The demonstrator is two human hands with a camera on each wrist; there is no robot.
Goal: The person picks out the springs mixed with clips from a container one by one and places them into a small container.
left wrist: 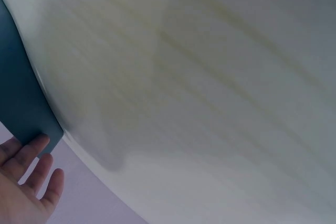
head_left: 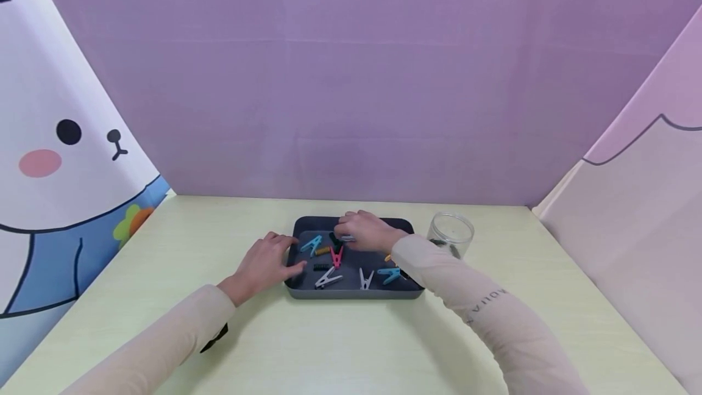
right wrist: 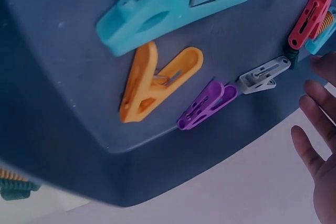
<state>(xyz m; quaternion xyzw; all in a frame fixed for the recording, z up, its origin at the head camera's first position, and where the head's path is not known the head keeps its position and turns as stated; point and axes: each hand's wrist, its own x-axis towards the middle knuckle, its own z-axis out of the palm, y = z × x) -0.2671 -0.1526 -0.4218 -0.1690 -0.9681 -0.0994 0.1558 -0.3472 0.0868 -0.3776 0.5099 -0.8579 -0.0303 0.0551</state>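
My left hand (head_left: 265, 264) rests at the left wall of a dark grey tray (head_left: 351, 293), fingers spread loosely; in the left wrist view its fingertips touch the tray's outer side (left wrist: 26, 93). My right hand (head_left: 364, 231) reaches over the tray's far side, fingers pointing down beside a grey clothespin (right wrist: 262, 74). Near those fingers are a dark green piece (head_left: 335, 240) and a red clothespin (head_left: 337, 256). Also in the tray are an orange clothespin (right wrist: 157, 82), a purple clothespin (right wrist: 207, 103), blue clothespins (head_left: 311, 245), white clothespins (head_left: 365, 279) and small coiled pieces (head_left: 322, 250).
A clear round jar (head_left: 452, 233) stands just right of the tray, with dark green coiled pieces (head_left: 439, 243) inside. The pale wooden table (head_left: 329, 346) extends around both. A purple cloth wall (head_left: 351, 108) rises behind it, with printed curtains (head_left: 71, 200) at the sides.
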